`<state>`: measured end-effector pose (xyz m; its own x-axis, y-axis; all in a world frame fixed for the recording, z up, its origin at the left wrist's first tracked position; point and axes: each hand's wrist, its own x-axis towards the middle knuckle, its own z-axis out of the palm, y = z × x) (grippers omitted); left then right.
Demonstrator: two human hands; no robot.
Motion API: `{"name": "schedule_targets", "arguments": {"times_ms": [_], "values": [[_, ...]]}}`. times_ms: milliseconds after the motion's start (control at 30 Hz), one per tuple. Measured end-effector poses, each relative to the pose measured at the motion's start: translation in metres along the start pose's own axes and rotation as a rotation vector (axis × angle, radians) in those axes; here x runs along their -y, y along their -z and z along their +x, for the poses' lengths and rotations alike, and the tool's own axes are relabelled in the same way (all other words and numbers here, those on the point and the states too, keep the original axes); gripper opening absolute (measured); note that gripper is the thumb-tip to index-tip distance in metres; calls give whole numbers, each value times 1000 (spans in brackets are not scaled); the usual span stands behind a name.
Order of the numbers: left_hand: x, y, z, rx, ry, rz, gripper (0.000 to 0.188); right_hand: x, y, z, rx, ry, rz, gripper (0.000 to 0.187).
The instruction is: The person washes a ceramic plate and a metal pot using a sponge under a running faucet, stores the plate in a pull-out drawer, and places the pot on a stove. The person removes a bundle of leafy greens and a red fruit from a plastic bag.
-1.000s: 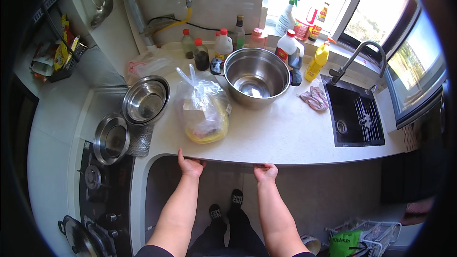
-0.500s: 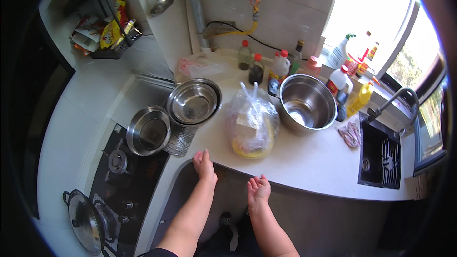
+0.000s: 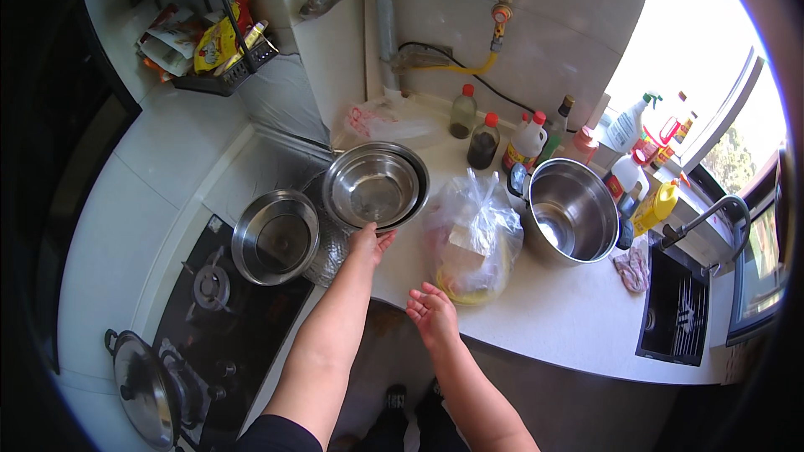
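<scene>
My left hand [image 3: 368, 244] reaches forward to the near rim of a stack of stainless steel bowls [image 3: 373, 188]. Its thumb overlaps the rim and its fingers are stretched out below it; whether they touch is hard to make out. Over the counter's front edge is my right hand [image 3: 433, 314], palm turned inward, with loosely bent fingers apart and nothing in them. Just beyond it stands a tied clear plastic bag [image 3: 477, 238] with something yellow at its bottom. Left of the stack, a steel pot [image 3: 276, 237] sits by the stove.
A large steel pot [image 3: 572, 213] stands right of the bag, with bottles [image 3: 483, 141] behind it. A cloth [image 3: 633, 268] lies by the black sink [image 3: 674, 305]. On the left are the gas stove [image 3: 251, 318] and a lidded wok [image 3: 146, 385].
My left hand has moved forward to the bowl stack's near rim. The right hand has come nearer the bag. The whole view has shifted slightly.
</scene>
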<state>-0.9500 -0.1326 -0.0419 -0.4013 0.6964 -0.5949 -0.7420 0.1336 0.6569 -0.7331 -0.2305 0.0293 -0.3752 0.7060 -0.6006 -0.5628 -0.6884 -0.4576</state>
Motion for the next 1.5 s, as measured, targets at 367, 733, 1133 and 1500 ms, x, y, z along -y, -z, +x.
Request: {"name": "schedule_targets", "arguments": {"times_ms": [367,733,1133,1500], "values": [[8,1,-73,-121,-57,-251,91,-15,0,21,-11,-43,-34,36],[-52,151,-90,-418,-315,-520,39,-55,-35,-2,98,-165,-57,30],[67,-24,-351,164,-414,-81,37,43,23,-139,281,513,132,63],[270,-231,-389,614,4,418,35,221,255,-253,-342,775,48,50]]}}
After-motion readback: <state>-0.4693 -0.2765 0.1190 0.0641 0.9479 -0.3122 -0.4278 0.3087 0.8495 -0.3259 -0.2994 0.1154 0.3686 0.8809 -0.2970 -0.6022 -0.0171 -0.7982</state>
